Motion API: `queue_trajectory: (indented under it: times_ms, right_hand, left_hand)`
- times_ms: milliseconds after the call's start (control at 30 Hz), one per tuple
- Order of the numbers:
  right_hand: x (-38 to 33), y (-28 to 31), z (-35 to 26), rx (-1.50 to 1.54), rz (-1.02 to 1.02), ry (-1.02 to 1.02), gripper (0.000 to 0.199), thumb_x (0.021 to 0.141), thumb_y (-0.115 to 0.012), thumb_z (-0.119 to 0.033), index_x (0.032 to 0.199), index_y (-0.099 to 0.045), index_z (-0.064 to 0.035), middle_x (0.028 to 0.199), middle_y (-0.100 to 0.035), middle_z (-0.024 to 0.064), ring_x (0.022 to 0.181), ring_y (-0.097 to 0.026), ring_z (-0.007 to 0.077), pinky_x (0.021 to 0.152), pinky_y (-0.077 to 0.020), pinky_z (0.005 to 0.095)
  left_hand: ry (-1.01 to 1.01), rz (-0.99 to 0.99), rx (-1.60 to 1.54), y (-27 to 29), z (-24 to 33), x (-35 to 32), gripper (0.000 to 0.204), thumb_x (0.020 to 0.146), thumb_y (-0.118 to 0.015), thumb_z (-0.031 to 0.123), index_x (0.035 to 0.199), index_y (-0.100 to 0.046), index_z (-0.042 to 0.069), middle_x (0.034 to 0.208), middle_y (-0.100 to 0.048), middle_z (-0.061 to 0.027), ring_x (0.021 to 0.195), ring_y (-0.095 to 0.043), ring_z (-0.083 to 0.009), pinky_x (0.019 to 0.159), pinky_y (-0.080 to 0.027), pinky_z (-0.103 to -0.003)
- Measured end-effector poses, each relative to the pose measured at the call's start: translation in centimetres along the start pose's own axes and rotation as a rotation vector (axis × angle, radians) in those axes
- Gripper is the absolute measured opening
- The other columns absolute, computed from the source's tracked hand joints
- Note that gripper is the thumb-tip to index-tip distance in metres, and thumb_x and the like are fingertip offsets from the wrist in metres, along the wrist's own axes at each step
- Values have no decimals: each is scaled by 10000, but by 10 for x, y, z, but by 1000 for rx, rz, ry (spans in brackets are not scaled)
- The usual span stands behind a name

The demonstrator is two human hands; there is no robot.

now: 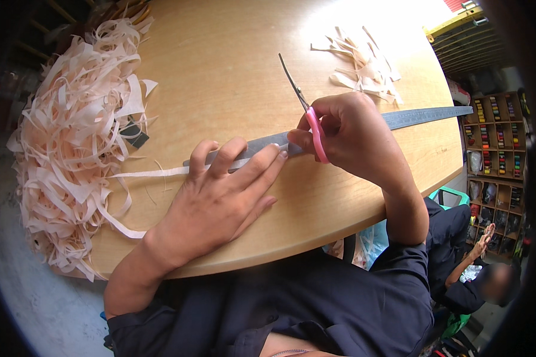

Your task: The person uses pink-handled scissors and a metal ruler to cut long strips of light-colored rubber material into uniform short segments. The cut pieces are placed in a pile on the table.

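Note:
A long metal ruler (pixel 426 115) lies across the wooden table, passing under both of my hands. My left hand (pixel 223 187) rests flat with its fingers spread, pressing a pale pink fabric strip (pixel 152 173) along the ruler. From beneath those fingers the strip trails left to the heap. My right hand (pixel 358 134) is closed around pink-handled scissors (pixel 316 135), whose blades point up and away from me above the table. Its thumb and a finger also come down by the ruler near my left fingertips; the strip's end there is hard to make out.
A big tangled heap of pale pink strips (pixel 80 143) covers the table's left side. Several cut strips (pixel 366 65) lie at the far right. A small dark block (pixel 136 135) sits by the heap. To the right, a seated person (pixel 467 262) is near thread shelves (pixel 494 137).

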State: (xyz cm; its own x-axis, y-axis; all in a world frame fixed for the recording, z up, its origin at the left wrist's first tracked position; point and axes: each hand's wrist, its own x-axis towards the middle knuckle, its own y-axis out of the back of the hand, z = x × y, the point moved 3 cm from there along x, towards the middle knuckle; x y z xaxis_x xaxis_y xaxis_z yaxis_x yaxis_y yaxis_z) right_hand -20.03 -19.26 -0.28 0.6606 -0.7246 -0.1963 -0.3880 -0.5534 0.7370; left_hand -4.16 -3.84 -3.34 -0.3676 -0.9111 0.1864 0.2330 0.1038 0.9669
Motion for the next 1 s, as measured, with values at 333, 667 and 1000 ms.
queue_trajectory:
  times_ms: [333,667,1000]
  right_hand:
    - [-1,-7,-2,-90,5,16,275,840,-901,-202,842,-746,24,623,-662,91,551,-561,88,530,-461,287]
    - [-1,-8,-1,-116,-13,-39,269,843,-903,-176,854,-742,39,658,-678,65,626,-627,79,572,-508,271]
    - [-1,-7,1,-87,-12,19,260,853,-899,-160,845,-736,42,665,-682,49,640,-628,63,570,-509,251]
  left_hand:
    - [15,31,-115,11,-4,3,446,947,-719,301,1317,-677,55,1338,-573,-48,1251,-480,-255,1088,-348,-461]
    - [246,23,-259,55,-56,-25,102,800,-822,33,871,-748,27,831,-691,-125,825,-658,-309,790,-494,-399]
    - [321,-46,-363,58,-60,-27,142,807,-800,33,902,-696,20,850,-672,-135,834,-648,-328,791,-496,-416]
